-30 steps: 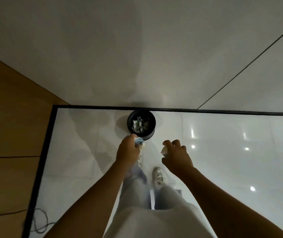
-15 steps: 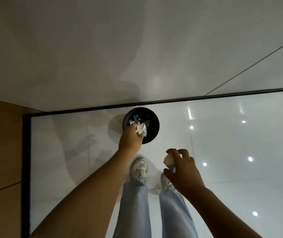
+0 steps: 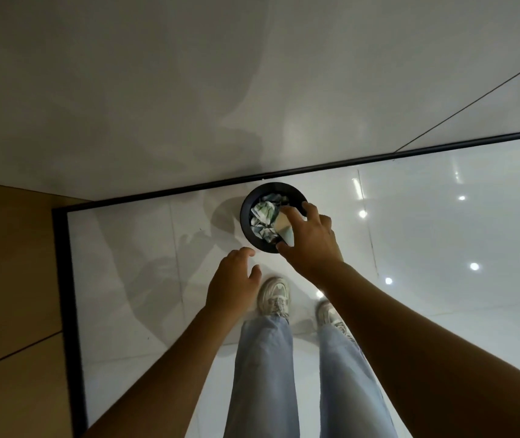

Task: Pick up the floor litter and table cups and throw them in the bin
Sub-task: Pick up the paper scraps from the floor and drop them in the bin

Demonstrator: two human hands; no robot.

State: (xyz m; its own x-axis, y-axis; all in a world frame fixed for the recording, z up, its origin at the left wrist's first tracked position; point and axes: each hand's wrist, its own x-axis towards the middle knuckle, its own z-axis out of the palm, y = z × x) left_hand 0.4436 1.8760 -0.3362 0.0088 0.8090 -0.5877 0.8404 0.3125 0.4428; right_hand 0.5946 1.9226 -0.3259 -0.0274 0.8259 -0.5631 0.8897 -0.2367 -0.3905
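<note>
The left hand (image 3: 231, 284) has let go of its crumpled paper and pulled back empty from the bin (image 3: 246, 213); the right hand (image 3: 310, 240) has carried its cup (image 3: 284, 228) over the bin's mouth.

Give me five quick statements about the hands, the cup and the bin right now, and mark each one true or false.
1. The right hand holds a paper cup over the bin. True.
2. The left hand holds crumpled paper. False: it holds nothing, its fingers relaxed, beside the bin.
3. The bin is empty. False: crumpled paper fills it.
4. The bin stands on the white tiled floor close to the wall. True.
5. The bin is white. False: it is black.
</note>
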